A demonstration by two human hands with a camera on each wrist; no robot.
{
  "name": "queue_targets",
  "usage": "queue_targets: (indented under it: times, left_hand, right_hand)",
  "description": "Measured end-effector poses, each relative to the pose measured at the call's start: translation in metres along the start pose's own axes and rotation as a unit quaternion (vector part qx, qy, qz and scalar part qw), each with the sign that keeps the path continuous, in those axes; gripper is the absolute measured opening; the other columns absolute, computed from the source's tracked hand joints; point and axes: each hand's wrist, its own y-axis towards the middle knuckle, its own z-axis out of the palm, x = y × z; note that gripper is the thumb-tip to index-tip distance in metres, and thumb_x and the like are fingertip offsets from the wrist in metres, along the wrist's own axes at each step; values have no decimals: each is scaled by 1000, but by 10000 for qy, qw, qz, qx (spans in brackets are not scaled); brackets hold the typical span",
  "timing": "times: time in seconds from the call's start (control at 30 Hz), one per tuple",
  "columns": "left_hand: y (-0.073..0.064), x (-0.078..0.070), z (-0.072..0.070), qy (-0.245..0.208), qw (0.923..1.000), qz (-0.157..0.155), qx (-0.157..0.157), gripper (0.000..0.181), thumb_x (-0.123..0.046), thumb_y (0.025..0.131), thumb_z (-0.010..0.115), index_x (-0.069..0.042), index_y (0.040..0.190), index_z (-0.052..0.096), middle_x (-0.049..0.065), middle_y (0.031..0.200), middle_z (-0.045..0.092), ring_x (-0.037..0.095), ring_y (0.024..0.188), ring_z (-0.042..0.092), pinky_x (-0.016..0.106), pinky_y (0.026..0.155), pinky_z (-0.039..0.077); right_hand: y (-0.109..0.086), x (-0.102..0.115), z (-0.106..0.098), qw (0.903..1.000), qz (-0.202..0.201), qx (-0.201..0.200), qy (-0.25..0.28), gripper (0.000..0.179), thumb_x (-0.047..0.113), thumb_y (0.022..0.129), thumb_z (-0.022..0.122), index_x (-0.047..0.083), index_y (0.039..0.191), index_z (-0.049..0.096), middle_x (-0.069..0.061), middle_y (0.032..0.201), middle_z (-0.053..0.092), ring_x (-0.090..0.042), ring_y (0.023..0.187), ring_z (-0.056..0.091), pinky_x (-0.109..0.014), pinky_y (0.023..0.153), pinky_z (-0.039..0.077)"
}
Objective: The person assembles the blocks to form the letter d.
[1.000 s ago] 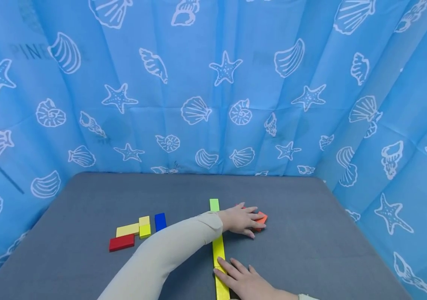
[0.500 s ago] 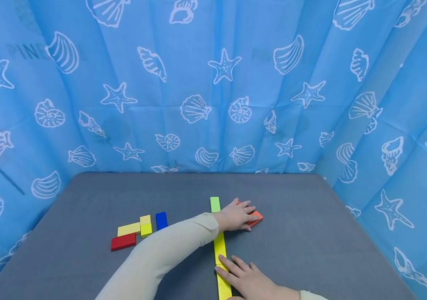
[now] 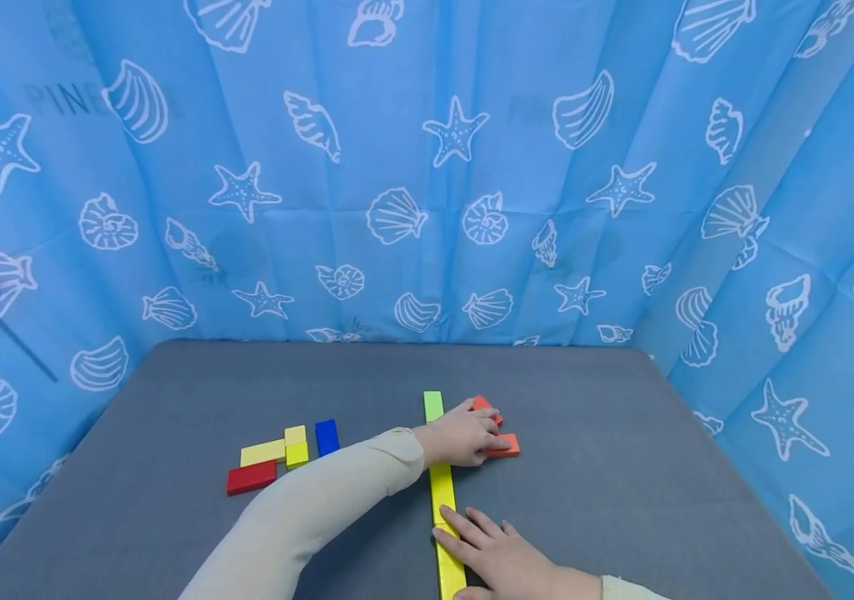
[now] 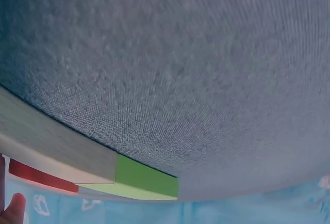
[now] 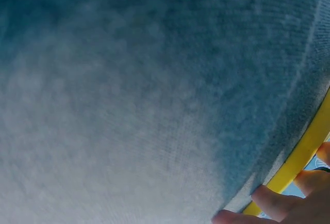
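My left hand [image 3: 458, 437] reaches across a straight row of blocks, its fingers lying over two orange-red blocks, one behind [image 3: 482, 403] and one nearer [image 3: 511, 444]. The fingers partly cover both. In the row, a light green block [image 3: 433, 403] forms the far end and yellow blocks [image 3: 442, 493] run toward me; the wrist hides part of it. My right hand [image 3: 515, 565] touches the nearest yellow block [image 3: 451, 575] with extended fingers. A fingertip [image 4: 16, 206] shows beside a red block [image 4: 44, 176] in the left wrist view. The right wrist view shows fingers along a yellow edge [image 5: 304, 154].
Left of the row lie a dark red block [image 3: 251, 477], pale yellow blocks [image 3: 262, 452], a bright yellow block [image 3: 297, 454] and a blue block [image 3: 327, 436]. A blue shell-patterned curtain [image 3: 412, 275] hangs behind the grey table [image 3: 606, 467].
My left hand has drawn back leftward, its fingers closer together, and the nearer orange-red block has slid left and turned. The right hand stays on the yellow block.
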Motion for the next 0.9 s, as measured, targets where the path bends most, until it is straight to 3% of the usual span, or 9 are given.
queue_targets:
  times: [0.2,0.33,0.47,0.57,0.7,0.9]
  left_hand:
    - [-11,4,0,174,9993,156,-300,43,-23,96,63,-29,138,57,-6,133,57,14,134,39,44,112,28]
    - [-21,8,-6,268,9978,188,-573,41,-24,96,63,-26,137,58,-5,127,59,13,124,47,33,107,33]
    - [-36,13,-14,-111,9963,-50,-850,40,-19,97,62,-18,136,59,-2,125,59,13,113,52,22,100,38]
    - [-53,17,-17,-599,9916,-288,-1110,39,-14,95,64,-13,134,60,1,125,60,15,110,54,20,97,41]
    - [-83,27,-13,-867,9845,-472,-1448,39,-9,92,68,-9,131,62,5,122,61,18,107,55,23,94,45]
    - [-126,37,-1,-1006,9787,-942,-1520,44,-8,91,68,-13,134,60,6,119,61,19,102,57,28,90,49]
  right_hand:
    - [2,2,0,9999,104,68,-96,71,61,94,45,21,152,36,-3,158,26,-38,131,40,-66,82,46]
    - [0,3,0,9999,108,82,-71,70,60,95,44,20,152,35,-4,159,24,-39,133,39,-66,82,45]
    - [-1,2,0,10000,16,-8,-68,69,57,96,45,19,152,35,-5,159,24,-40,133,38,-67,82,45]
    - [-2,2,1,9999,-60,-89,-88,69,56,96,45,17,152,36,-6,159,25,-40,133,38,-67,81,45]
    - [-2,2,1,9999,-79,-109,-104,70,57,95,45,17,151,37,-6,158,26,-40,131,40,-67,80,46]
    - [1,3,-8,9998,-72,-110,-165,73,59,93,47,18,152,35,-3,158,27,-35,131,41,-65,82,45]
